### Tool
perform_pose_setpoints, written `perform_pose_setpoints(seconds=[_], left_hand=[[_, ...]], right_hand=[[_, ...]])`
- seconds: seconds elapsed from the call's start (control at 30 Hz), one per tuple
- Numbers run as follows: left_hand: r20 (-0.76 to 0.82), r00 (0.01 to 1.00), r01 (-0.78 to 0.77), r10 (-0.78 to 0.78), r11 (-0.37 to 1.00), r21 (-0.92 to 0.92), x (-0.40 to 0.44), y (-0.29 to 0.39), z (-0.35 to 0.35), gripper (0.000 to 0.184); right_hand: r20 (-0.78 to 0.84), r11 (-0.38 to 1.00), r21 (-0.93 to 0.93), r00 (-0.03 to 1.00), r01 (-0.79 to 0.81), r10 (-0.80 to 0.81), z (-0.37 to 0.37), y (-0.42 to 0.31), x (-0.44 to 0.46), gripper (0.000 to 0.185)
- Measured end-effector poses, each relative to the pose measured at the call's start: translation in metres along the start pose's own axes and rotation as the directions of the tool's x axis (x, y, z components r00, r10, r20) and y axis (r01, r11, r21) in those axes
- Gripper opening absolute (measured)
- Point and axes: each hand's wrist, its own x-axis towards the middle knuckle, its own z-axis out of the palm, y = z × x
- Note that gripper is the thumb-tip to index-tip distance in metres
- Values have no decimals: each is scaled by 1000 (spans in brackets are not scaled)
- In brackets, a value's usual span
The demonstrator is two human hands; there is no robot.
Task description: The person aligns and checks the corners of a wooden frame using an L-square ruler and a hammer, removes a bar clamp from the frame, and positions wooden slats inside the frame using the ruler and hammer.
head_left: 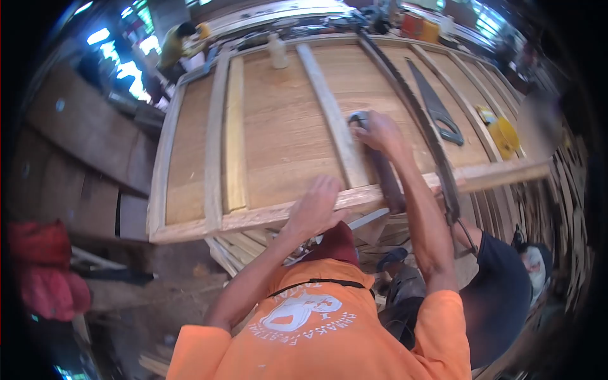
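My left hand (316, 201) lies with fingers extended on the front rail (266, 218) of a large wooden panel frame. Over the panel, my right hand (382, 134) is closed round a grey, rounded tool (358, 118) whose kind I cannot make out. A dark brown bar (384, 180) runs from below that hand past the front rail; whether it belongs to the tool is unclear. Left of the right hand is a pale wooden slat (329, 111). To its right, a long dark metal bar (411, 101), resembling a bar clamp, spans the frame. A handsaw (434, 104) rests farther right.
A yellow container (504, 137) sits at the panel's right end, and a whitish bottle (277, 52) stands near the back. Someone in dark clothing (497, 297) is close on my right; another person (174, 50) is at back left. Wood strips (570, 209) are piled at right.
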Motion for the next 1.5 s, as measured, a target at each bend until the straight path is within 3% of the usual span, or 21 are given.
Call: perform_pose_setpoints(seconds=[0.03, 0.1, 0.27, 0.3, 0.33, 0.37, 0.43, 0.5, 0.57, 0.6, 0.67, 0.7, 0.77, 0.87, 0.93, 1.07, 1.13, 1.2, 1.23, 1.4, 1.5], left_hand=[[20, 999, -31, 31, 999, -16, -2, 0, 1, 47], [-7, 999, -32, 32, 999, -5, -3, -1, 0, 47], [-55, 998, -25, 28, 998, 56, -13, -14, 6, 53], [-56, 996, -71, 69, 997, -39, -15, -14, 2, 58], [-65, 991, -121, 113, 984, -134, -18, -16, -5, 63], [-89, 993, -90, 79, 987, -132, -22, -20, -20, 63], [-491, 871, -60, 24, 996, -58, -39, -25, -55, 71], [-496, 839, 126, -223, 967, -222, -56, -70, -118, 77], [-520, 721, 330, -458, 887, -324, -68, -117, -169, 81], [-522, 713, 337, -468, 881, -331, -76, -134, -178, 81], [-328, 635, 666, -700, 711, -227, -92, -164, -184, 88], [-337, 622, 674, -707, 702, -228, -96, -172, -175, 88], [-283, 709, 573, -645, 762, -301, -106, -183, -152, 90], [-243, 715, 566, -655, 747, -347, -110, -179, -150, 90], [-274, 703, 548, -657, 745, -381, -113, -180, -140, 88], [-308, 712, 520, -632, 768, -374, -115, -186, -132, 86], [-318, 709, 521, -630, 771, -365, -114, -188, -129, 87], [-347, 687, 538, -638, 769, -346, -115, -185, -131, 87], [-301, 686, 561, -662, 745, -362, -114, -182, -135, 87], [-305, 674, 590, -673, 739, -325, -121, -181, -135, 85], [-272, 710, 538, -649, 750, -385, -123, -179, -139, 84]], right_hand=[[-11, 997, -74, 999, 31, -32, 18, 9, 5, 56], [127, 965, -255, 987, -61, 96, 35, 14, 21, 62], [84, 960, -271, 995, 67, -46, 47, 31, 37, 49], [186, 967, -254, 981, 2, 46, 43, 29, 39, 43], [247, 988, -152, 968, -9, 47, 42, 35, 39, 54], [209, 985, -173, 978, 18, 19, 60, 61, 50, 39], [186, 983, -183, 983, 33, 1, 58, 57, 45, 39], [180, 987, -157, 984, 32, -3, 67, 63, 44, 38], [158, 998, -54, 987, -31, 39, 65, 56, 42, 38], [166, 998, -59, 986, -22, 31, 67, 59, 44, 38], [85, 993, -37, 989, -115, 118, 73, 72, 59, 50], [-31, 995, 88, 999, -42, 44, 80, 99, 60, 48], [-127, 991, 71, 987, 111, -102, 66, 114, 66, 32], [-10, 918, 386, 994, -94, 106, 3, 35, 25, 28], [48, 836, 539, 995, -98, 85, -28, -25, -10, 37], [183, 818, 553, 981, -159, 67, -50, -121, -69, 45], [173, 777, 617, 985, -128, 25, -42, -145, -93, 50], [305, 780, 611, 950, -135, -74, -44, -155, -100, 50], [327, 786, 591, 945, -182, -27, -45, -174, -106, 50], [536, 740, 557, 844, -376, 26, -22, -179, -112, 49], [587, 779, 536, 807, -325, -66, -8, -176, -105, 45]])
